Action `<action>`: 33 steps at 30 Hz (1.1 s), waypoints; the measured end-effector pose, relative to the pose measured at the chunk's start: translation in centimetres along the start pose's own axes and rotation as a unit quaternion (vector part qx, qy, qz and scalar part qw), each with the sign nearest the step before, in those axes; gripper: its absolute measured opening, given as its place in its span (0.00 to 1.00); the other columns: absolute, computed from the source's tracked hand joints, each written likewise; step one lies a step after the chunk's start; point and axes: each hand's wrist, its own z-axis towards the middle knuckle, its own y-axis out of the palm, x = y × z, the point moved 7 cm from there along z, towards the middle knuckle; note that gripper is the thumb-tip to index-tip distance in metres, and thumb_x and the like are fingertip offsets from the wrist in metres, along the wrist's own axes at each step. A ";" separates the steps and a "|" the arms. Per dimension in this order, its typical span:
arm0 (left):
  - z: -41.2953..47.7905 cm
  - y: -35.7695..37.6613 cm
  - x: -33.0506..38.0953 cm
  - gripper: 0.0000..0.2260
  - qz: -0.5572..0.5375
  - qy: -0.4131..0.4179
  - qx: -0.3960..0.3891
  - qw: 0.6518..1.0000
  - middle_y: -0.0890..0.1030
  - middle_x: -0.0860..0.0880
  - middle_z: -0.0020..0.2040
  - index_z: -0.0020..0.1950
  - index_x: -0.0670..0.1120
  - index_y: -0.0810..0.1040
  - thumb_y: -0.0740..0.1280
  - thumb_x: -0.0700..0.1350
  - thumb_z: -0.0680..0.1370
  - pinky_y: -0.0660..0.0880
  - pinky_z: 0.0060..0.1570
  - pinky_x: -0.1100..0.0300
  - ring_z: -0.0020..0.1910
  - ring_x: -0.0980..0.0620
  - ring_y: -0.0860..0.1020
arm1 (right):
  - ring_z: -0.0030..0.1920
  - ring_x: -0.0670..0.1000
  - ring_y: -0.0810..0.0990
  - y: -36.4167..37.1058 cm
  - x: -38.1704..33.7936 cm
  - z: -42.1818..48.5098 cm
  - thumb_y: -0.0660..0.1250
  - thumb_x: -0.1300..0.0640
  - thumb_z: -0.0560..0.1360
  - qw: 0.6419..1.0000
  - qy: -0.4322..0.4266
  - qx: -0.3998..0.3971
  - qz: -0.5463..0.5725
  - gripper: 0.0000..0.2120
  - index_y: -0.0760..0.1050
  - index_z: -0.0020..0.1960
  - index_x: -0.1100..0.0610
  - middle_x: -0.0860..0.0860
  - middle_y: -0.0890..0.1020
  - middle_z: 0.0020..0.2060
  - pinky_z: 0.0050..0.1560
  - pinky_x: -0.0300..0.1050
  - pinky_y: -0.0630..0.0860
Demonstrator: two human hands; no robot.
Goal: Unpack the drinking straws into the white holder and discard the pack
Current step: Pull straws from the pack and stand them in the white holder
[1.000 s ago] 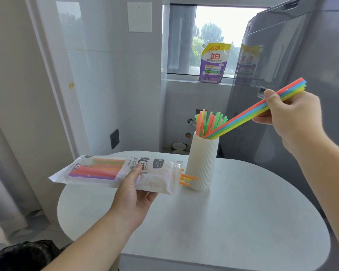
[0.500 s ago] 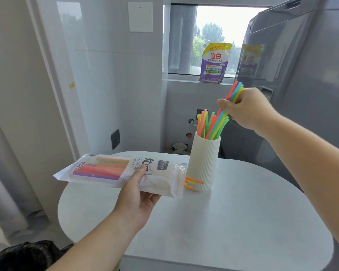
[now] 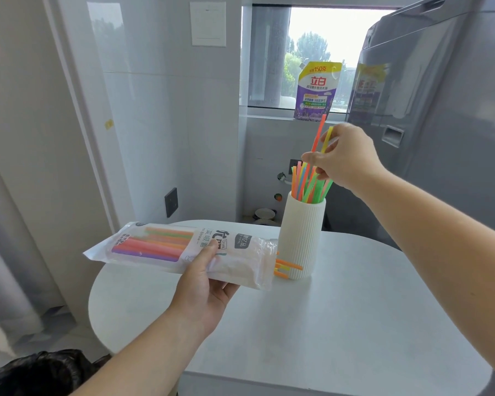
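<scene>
A ribbed white holder (image 3: 300, 235) stands upright on the white table (image 3: 340, 324), with several coloured straws (image 3: 305, 184) sticking out of its top. My right hand (image 3: 346, 158) hovers just above the holder and pinches a few straws (image 3: 320, 135), orange and yellow ends poking up past my fingers. My left hand (image 3: 203, 278) grips the clear plastic straw pack (image 3: 166, 247), held flat above the table left of the holder. Several straws remain inside, and orange tips (image 3: 286, 267) stick out of its open right end.
A grey appliance (image 3: 446, 138) stands behind the table on the right. A purple and yellow detergent pouch (image 3: 316, 90) sits on the window sill. A black rubbish bag (image 3: 35, 370) lies on the floor at the lower left. White tiled wall rises on the left.
My right hand has swung the bundle of straws from a slant at the right to upright over the holder and lowered them in. My left hand and the pack have barely moved.
</scene>
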 end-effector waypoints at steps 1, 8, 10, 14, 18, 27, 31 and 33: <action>0.0 0.0 0.0 0.09 0.001 0.001 0.000 1.000 0.89 0.48 0.47 0.60 0.48 0.81 0.69 0.43 0.81 0.85 0.36 0.56 0.40 0.51 0.88 | 0.40 0.52 0.85 0.0 -0.3 0.1 0.77 0.50 0.71 1.000 -0.015 0.009 -0.003 0.28 0.69 0.66 0.55 0.53 0.81 0.47 0.40 0.48 0.84; 0.0 0.0 0.1 0.13 -0.002 0.005 0.002 1.000 0.89 0.47 0.48 0.65 0.48 0.80 0.69 0.43 0.80 0.84 0.34 0.55 0.41 0.50 0.88 | 0.50 0.55 0.81 1.1 -2.5 0.4 0.68 0.56 0.79 0.979 -0.162 0.017 -0.119 0.31 0.59 0.77 0.46 0.52 0.81 0.52 0.50 0.55 0.81; 0.0 0.1 0.1 0.13 -0.001 0.006 0.001 1.000 0.89 0.47 0.48 0.65 0.47 0.80 0.69 0.43 0.80 0.84 0.34 0.55 0.41 0.50 0.88 | 0.55 0.57 0.81 1.7 -2.4 0.3 0.63 0.56 0.81 0.973 -0.170 0.002 -0.158 0.22 0.67 0.74 0.49 0.53 0.82 0.55 0.53 0.59 0.81; 0.0 0.0 0.1 0.14 -0.001 0.004 0.001 1.000 0.89 0.46 0.49 0.66 0.47 0.80 0.69 0.44 0.80 0.84 0.34 0.55 0.42 0.50 0.88 | 0.63 0.60 0.74 3.4 -1.4 -0.2 0.54 0.51 0.84 0.945 -0.162 -0.094 -0.269 0.16 0.77 0.62 0.54 0.56 0.80 0.57 0.60 0.58 0.74; 0.0 0.0 0.1 0.13 -0.002 0.002 0.003 1.000 0.89 0.46 0.49 0.65 0.47 0.80 0.69 0.43 0.80 0.84 0.34 0.55 0.41 0.50 0.88 | 0.76 0.56 0.59 4.7 -0.5 -1.0 0.51 0.41 0.83 0.911 -0.150 -0.163 -0.347 0.25 0.70 0.73 0.52 0.51 0.68 0.75 0.72 0.60 0.56; 0.0 -0.1 0.2 0.13 -0.002 0.004 0.007 1.000 0.89 0.47 0.49 0.64 0.47 0.81 0.70 0.43 0.80 0.84 0.34 0.55 0.42 0.50 0.88 | 0.56 0.55 0.76 0.0 -0.9 -5.6 0.60 0.51 0.81 0.973 -0.195 0.082 -0.090 0.12 0.78 0.57 0.55 0.53 0.80 0.53 0.55 0.55 0.76; -0.2 0.1 0.3 0.12 0.009 0.011 -0.002 1.000 0.88 0.47 0.51 0.63 0.48 0.81 0.69 0.44 0.80 0.84 0.36 0.55 0.43 0.50 0.88 | 0.39 0.55 0.76 3.1 3.6 -10.8 0.57 0.47 0.82 0.999 -0.029 -0.012 -0.016 0.17 0.71 0.39 0.56 0.52 0.77 0.36 0.40 0.51 0.74; -0.3 0.3 0.3 0.11 0.022 0.019 -0.005 1.000 0.88 0.46 0.55 0.63 0.48 0.81 0.69 0.44 0.80 0.85 0.38 0.55 0.46 0.49 0.87 | 0.37 0.54 0.79 6.1 6.7 -13.4 0.54 0.43 0.83 0.983 0.117 -0.123 0.066 0.19 0.75 0.46 0.56 0.54 0.80 0.40 0.39 0.52 0.78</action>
